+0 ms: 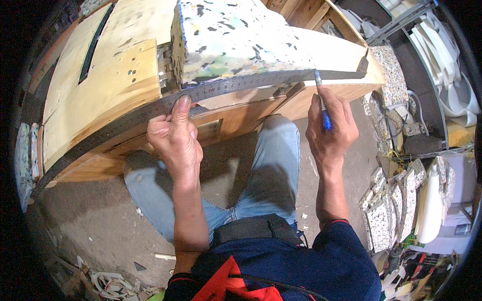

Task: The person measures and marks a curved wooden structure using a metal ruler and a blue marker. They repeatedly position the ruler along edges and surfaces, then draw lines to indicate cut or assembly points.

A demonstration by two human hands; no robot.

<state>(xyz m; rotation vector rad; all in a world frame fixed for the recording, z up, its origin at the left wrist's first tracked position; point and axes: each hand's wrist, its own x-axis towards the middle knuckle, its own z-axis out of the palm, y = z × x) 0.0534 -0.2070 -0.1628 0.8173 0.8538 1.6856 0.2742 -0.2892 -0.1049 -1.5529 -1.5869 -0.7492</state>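
A thick block of speckled multicoloured foam [241, 37] lies on a wooden workbench. Along its near edge runs a long dark metal ruler [213, 90], which stretches from the far left to the right end of the bench. My left hand [175, 133] grips the ruler near the foam's left corner, thumb on top and fingers curled under. In my right hand [333, 118] is a blue pen [326, 119], held between thumb and fingers. Its tip points up at the foam's right corner beside the ruler; whether it touches the foam, I cannot tell.
The wooden bench top [108, 75] has a long dark slot [95, 42] at the left. Foam offcuts [394, 203] are stacked at the right, near a shelf with white foam sheets [437, 55]. My knees are under the bench edge. Scraps [113, 283] litter the floor at lower left.
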